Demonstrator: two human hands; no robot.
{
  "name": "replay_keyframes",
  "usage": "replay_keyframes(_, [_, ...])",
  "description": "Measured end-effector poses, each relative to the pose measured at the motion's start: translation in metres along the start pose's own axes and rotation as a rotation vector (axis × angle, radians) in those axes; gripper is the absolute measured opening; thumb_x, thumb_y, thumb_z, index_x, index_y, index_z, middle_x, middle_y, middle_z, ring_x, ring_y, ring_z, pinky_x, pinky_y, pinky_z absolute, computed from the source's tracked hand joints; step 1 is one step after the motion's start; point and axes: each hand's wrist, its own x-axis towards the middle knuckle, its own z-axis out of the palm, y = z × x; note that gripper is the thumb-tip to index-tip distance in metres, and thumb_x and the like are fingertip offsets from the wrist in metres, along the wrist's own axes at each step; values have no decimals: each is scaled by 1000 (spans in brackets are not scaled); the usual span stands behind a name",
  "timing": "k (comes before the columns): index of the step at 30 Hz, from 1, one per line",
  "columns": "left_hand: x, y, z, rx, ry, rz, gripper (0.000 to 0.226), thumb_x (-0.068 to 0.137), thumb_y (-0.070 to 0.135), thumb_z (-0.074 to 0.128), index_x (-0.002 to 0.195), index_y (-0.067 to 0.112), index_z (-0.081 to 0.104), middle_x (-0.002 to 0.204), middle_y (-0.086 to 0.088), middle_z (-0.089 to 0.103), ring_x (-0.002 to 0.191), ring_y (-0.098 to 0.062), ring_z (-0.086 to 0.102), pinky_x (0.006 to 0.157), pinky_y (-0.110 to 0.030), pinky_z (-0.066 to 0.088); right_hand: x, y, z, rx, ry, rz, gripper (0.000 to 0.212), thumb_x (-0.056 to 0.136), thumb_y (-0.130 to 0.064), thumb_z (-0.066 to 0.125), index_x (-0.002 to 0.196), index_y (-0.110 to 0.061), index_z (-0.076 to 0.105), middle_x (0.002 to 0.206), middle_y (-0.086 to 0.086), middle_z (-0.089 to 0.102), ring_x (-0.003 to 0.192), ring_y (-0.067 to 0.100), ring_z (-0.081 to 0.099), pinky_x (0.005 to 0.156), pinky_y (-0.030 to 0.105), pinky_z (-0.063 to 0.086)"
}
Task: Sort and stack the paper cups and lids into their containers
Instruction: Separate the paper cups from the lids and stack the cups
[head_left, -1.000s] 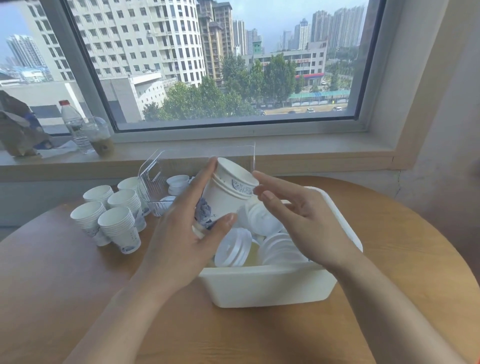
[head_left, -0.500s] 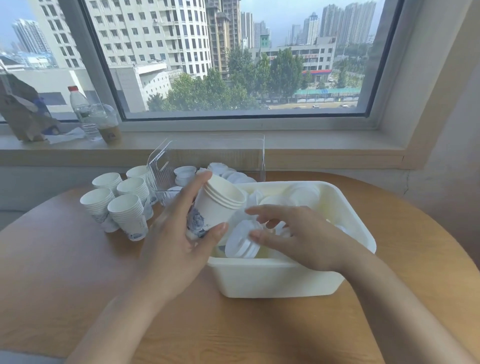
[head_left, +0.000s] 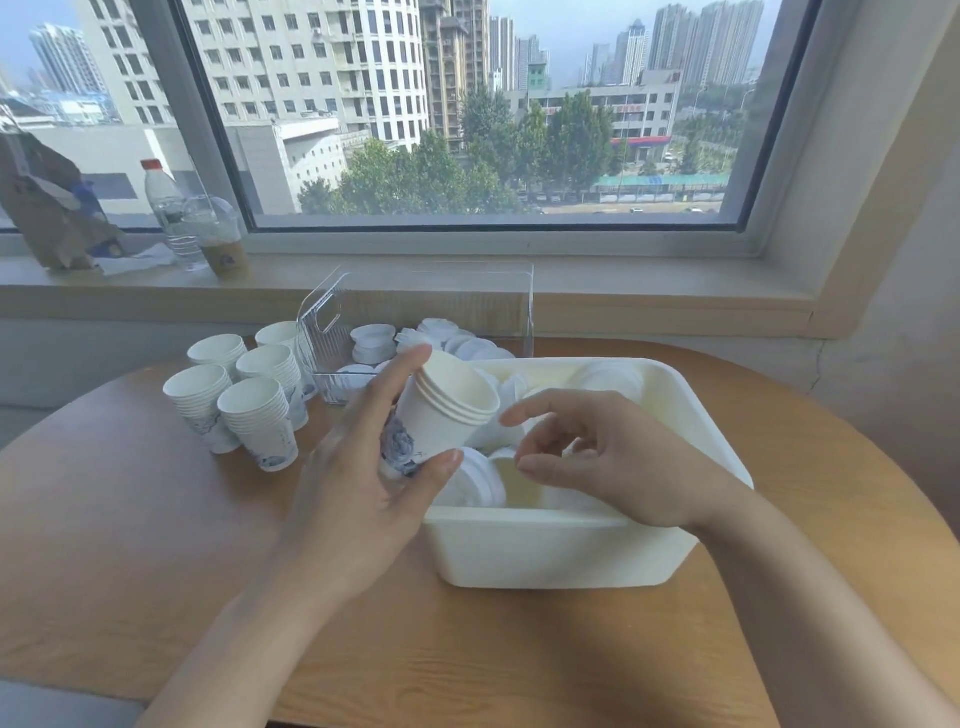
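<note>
Holding a short stack of nested paper cups (head_left: 441, 421) in the left hand (head_left: 358, 483), fingers and thumb curled round the printed wall, mouth of the stack tilting up and toward the right. Gripping it with the index finger along the far side and the thumb pressing on the near side, low on the stack.

Hovering with the right hand (head_left: 618, 467) just right of the stack, above the near part of the white bin (head_left: 545, 551), fingers loosely bent and apart, holding nothing; fingertips close to the cup rim but not touching it.

Lying under and beyond the right hand, inside the bin: white lids (head_left: 478, 483), some standing on edge, some flat.

Standing well to the left of the left hand, on the wooden table (head_left: 156, 545): five stacks of cups (head_left: 244, 395), close together, mouths up.

Sitting beyond the left hand, just behind the bin: a clear container (head_left: 415, 332) with more lids inside.

Resting far beyond, on the windowsill (head_left: 623, 291): a water bottle (head_left: 169, 213), a drink cup with dome lid (head_left: 221, 239), a brown paper bag (head_left: 47, 208).
</note>
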Motion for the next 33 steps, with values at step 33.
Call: replay_keyframes(33, [4, 11, 3, 63, -91, 48, 84, 85, 40, 74, 155, 57, 30, 134, 22, 58, 123, -7, 56, 110, -48, 46, -2, -1, -24, 208, 610, -25, 23, 93, -10, 72, 102, -31, 74, 94, -4, 79, 69, 22, 72, 64, 32, 49])
